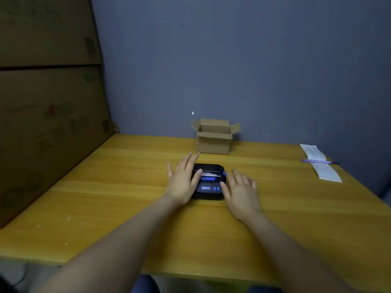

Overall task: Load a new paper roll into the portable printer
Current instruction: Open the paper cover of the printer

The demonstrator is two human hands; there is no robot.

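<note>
- Portable printer: small black unit, flat on the yellow wooden worktop, roughly mid-worktop, just in front of the cardboard box.
- Printer lid appears down; a short white tongue of paper shows at the slot across the top. Below it a blue label, then a small lit display and two blue buttons on the near face. The roll itself cannot be seen.
- Left hand: lies against the printer's left side, palm down, fingers spread and pointing away from the person. Thumb reaches across the lid near the paper slot. Grip is splayed, not pinching anything.
- Right hand: rests just beside the printer's right edge, palm down on the worktop, fingers spread. Thumb touches or nearly touches the printer's near right corner; cannot tell which. Nothing held.
- Both forearms bare, stretched forward from the near edge of the worktop.
- Cardboard box: small, flaps open, upright behind the printer, against the blue-grey wall.
- Far right of worktop, well apart from the printer: a white printed paper strip lying flat, with a purple pen laid across it.
- Left side: large stacked cardboard cartons standing along the worktop's left edge.
</note>
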